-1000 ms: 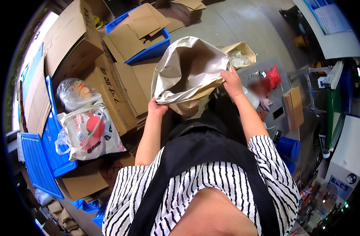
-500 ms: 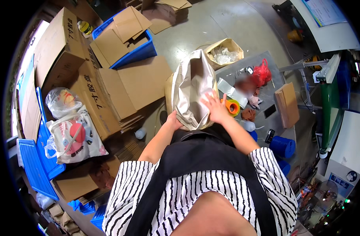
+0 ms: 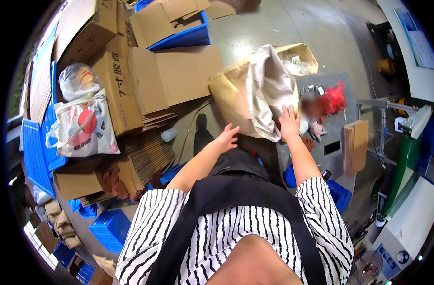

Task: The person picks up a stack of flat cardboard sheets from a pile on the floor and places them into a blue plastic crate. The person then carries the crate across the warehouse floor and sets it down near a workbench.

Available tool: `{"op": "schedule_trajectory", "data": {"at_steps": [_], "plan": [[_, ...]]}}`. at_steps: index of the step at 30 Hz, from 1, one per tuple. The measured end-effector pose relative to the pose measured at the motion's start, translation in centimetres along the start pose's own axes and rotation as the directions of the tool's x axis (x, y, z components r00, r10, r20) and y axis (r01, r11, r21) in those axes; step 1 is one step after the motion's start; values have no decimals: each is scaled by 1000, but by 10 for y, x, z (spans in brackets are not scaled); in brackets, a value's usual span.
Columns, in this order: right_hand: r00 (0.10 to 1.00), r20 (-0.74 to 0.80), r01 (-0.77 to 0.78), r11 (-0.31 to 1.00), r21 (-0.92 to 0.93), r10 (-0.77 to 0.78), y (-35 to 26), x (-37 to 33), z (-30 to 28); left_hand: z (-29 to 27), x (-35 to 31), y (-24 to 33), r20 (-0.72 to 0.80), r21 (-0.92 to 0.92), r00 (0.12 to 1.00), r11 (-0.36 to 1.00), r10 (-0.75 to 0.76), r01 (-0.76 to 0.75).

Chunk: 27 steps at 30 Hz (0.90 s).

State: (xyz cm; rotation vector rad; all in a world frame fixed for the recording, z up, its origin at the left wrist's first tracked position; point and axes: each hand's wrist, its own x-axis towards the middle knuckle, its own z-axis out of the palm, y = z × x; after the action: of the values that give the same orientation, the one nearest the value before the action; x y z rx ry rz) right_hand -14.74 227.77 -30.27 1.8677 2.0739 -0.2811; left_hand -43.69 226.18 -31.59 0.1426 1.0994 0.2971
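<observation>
Two bare hands, neither gripping. Left hand (image 3: 228, 137) — empty, fingers spread, near the tan sack's (image 3: 233, 92) lower left side. Right hand (image 3: 290, 126) — released too, fingers splayed at the sack's creased pale mouth; firm contact can't be told. Sack sits ahead, between the cardboard (image 3: 186, 71) and the grey table (image 3: 334, 130), mouth gaping rightward. Likely handles best with left palm flat against the side for steadiness, right fingers easing folds apart without tugging.
</observation>
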Motion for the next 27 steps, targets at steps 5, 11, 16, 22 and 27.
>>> {"op": "schedule_trajectory", "data": {"at_steps": [5,11,16,22,27], "plan": [[969,232,-89,996,-3,87,-27,-2,8,-110,-45,-17,-330,167,943,986,41,16],[958,113,-270,960,66,262,-47,-14,11,-258,-81,-74,-694,249,709,966,129,67],[873,123,-488,853,183,473,-67,-7,-1,-297,-81,-72,-648,381,732,922,210,73],[874,215,-475,859,191,436,-135,43,-45,-283,-94,-23,-420,294,880,951,221,-98],[986,97,-158,942,296,135,-189,103,-66,-305,-118,-1,-469,192,850,967,240,-167]]}}
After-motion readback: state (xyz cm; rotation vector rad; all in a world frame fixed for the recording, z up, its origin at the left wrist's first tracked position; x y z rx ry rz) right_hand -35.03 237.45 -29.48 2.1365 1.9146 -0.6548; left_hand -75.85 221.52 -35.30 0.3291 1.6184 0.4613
